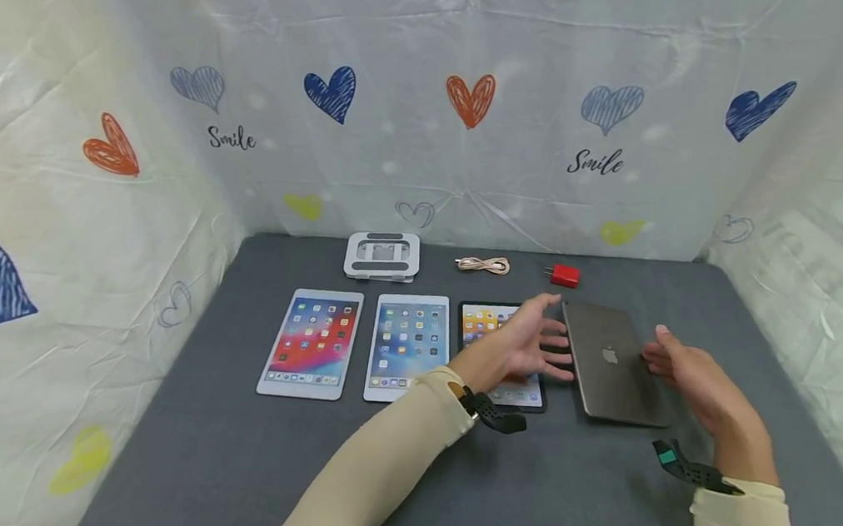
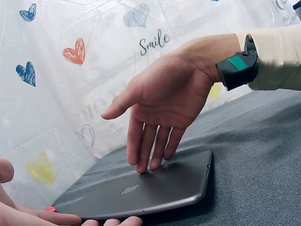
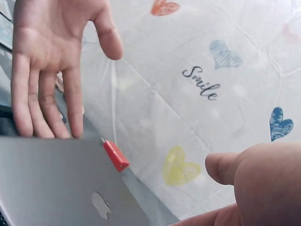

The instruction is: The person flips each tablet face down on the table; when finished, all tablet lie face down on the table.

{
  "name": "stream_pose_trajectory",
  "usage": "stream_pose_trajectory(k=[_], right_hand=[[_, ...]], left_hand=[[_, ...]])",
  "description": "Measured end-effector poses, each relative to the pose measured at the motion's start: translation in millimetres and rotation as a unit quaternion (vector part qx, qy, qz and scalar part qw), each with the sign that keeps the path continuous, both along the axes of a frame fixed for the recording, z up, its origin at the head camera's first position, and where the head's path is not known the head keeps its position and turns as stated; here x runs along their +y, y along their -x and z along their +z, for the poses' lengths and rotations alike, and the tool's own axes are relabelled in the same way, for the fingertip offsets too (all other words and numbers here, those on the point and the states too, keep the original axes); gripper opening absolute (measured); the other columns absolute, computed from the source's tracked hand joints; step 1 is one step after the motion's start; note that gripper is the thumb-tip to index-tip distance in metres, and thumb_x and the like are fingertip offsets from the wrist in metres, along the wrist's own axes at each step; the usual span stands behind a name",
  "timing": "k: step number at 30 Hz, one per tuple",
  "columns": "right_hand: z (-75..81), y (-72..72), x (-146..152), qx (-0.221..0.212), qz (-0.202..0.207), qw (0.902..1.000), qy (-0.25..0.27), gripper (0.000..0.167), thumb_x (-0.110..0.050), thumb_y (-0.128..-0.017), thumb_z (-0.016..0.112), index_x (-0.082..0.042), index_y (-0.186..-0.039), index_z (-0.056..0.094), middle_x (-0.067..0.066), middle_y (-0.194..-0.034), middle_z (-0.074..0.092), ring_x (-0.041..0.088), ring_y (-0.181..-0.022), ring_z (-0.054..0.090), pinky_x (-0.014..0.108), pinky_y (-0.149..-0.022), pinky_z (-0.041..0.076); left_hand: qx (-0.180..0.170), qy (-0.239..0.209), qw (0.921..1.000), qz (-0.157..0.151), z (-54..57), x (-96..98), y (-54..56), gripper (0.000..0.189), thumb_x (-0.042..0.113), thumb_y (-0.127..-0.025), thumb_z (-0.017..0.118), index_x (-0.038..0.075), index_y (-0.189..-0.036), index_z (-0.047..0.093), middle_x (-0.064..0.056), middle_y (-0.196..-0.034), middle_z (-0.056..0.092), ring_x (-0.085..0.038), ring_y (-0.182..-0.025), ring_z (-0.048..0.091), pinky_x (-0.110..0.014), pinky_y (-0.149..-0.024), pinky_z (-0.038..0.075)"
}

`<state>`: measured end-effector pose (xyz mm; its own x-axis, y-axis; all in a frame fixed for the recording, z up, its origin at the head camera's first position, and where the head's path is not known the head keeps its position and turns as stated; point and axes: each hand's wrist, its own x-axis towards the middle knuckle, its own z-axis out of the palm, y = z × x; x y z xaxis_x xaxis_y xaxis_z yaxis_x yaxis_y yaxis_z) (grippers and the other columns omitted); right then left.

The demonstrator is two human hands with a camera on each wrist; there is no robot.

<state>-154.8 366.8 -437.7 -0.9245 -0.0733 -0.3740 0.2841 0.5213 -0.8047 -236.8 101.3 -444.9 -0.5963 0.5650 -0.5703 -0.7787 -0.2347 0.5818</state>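
A dark grey tablet [image 1: 606, 388] lies screen down at the right of the row, its Apple logo facing up. My left hand [image 1: 527, 343] is at its left edge with the fingers spread and straight, reaching across a black-rimmed tablet [image 1: 521, 397] with a lit screen. On the opposite side, my right hand [image 1: 704, 384] has its fingertips right at the right edge, thumb raised. In the left wrist view the grey tablet [image 2: 164, 186] shows a dark shadow under its near edge. Neither hand has its fingers curled round it.
Two white tablets, one with a red and blue screen [image 1: 311, 341] and one with a blue screen [image 1: 408, 345], lie to the left. Behind them are a folded silver stand [image 1: 381, 272], a coiled cable [image 1: 485, 265] and a red charger plug [image 1: 565, 276]. Printed curtains [image 1: 400, 161] enclose the grey table [image 1: 224, 455].
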Motion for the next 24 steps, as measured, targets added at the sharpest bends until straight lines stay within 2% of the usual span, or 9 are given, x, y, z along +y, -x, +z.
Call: stream_pose_trajectory(k=[6, 10, 14, 17, 19, 21, 23, 24], right_hand=[[-2.4, -3.5, -6, 0.002, -0.021, 0.9990, -0.039, 0.103, -0.070, -0.113, 0.013, 0.018, -0.166, 0.021, 0.043, -0.171, 0.022, 0.063, -0.159, 0.021, 0.079, -0.127, 0.022], [-0.9, -7.0, -10, 0.006, -0.032, 0.9977, -0.059, 0.105, -0.073, -0.111, 0.015, 0.015, -0.167, 0.021, 0.043, -0.171, 0.022, 0.064, -0.159, 0.019, 0.083, -0.124, 0.020], [6.6, -10.0, -12, 0.024, -0.049, 0.9970, -0.055, 0.099, -0.072, -0.112, 0.029, 0.008, -0.170, 0.021, 0.041, -0.173, 0.021, 0.065, -0.160, 0.018, 0.084, -0.123, 0.022], [13.4, -11.6, -15, 0.054, -0.053, 0.9961, -0.046, 0.092, -0.066, -0.112, 0.043, 0.002, -0.171, 0.027, 0.038, -0.173, 0.026, 0.062, -0.158, 0.028, 0.083, -0.121, 0.027], [17.5, -11.8, -17, 0.072, -0.050, 0.9951, -0.045, 0.087, -0.062, -0.111, 0.051, -0.001, -0.170, 0.034, 0.033, -0.172, 0.036, 0.043, -0.149, 0.052, 0.080, -0.120, 0.033], [21.2, -11.1, -19, 0.083, -0.043, 0.9948, -0.042, 0.083, -0.060, -0.110, 0.057, -0.004, -0.169, 0.039, 0.021, -0.164, 0.052, 0.015, -0.130, 0.067, 0.077, -0.120, 0.037], [24.4, -9.0, -22, 0.085, -0.030, 0.9952, -0.038, 0.080, -0.057, -0.109, 0.061, -0.007, -0.168, 0.043, 0.002, -0.152, 0.064, -0.010, -0.114, 0.065, 0.069, -0.121, 0.042], [26.0, -7.7, -24, 0.086, -0.022, 0.9953, -0.039, 0.078, -0.057, -0.109, 0.063, -0.008, -0.167, 0.045, -0.007, -0.146, 0.065, -0.019, -0.109, 0.061, 0.063, -0.120, 0.046]], left_hand=[[0.003, 0.023, 0.9997, 0.005, -3.7, 0.7, -2.3, 0.077, 0.047, -0.109, 0.059, -0.006, -0.162, 0.042, -0.032, -0.162, 0.046, -0.056, -0.154, 0.042, -0.066, -0.129, 0.039], [0.016, 0.030, 0.9994, -0.003, -3.3, -2.3, -3.6, 0.079, 0.044, -0.110, 0.059, -0.009, -0.164, 0.037, -0.034, -0.163, 0.046, -0.053, -0.156, 0.042, -0.059, -0.132, 0.037], [0.054, 0.037, 0.9978, -0.013, -1.7, -11.0, -5.9, 0.078, 0.040, -0.110, 0.063, -0.012, -0.162, 0.038, -0.033, -0.163, 0.048, -0.048, -0.155, 0.046, -0.055, -0.132, 0.039], [0.097, 0.043, 0.9943, -0.014, 0.1, -21.0, -8.7, 0.072, 0.035, -0.109, 0.067, -0.012, -0.159, 0.045, -0.031, -0.160, 0.054, -0.044, -0.152, 0.052, -0.052, -0.128, 0.045], [0.126, 0.045, 0.9908, -0.014, 1.8, -29.3, -10.5, 0.063, 0.030, -0.110, 0.068, -0.009, -0.156, 0.051, -0.029, -0.157, 0.058, -0.041, -0.150, 0.056, -0.050, -0.125, 0.049], [0.150, 0.044, 0.9876, -0.015, 3.7, -38.5, -11.4, 0.054, 0.025, -0.109, 0.070, -0.005, -0.152, 0.058, -0.029, -0.155, 0.061, -0.039, -0.147, 0.060, -0.048, -0.122, 0.052], [0.170, 0.044, 0.9842, -0.023, 6.1, -49.5, -12.1, 0.047, 0.021, -0.109, 0.070, -0.003, -0.150, 0.062, -0.028, -0.153, 0.062, -0.036, -0.144, 0.063, -0.047, -0.119, 0.054], [0.179, 0.043, 0.9826, -0.027, 7.4, -55.3, -12.4, 0.046, 0.019, -0.109, 0.070, -0.002, -0.149, 0.062, -0.027, -0.153, 0.063, -0.035, -0.142, 0.065, -0.047, -0.119, 0.054]])
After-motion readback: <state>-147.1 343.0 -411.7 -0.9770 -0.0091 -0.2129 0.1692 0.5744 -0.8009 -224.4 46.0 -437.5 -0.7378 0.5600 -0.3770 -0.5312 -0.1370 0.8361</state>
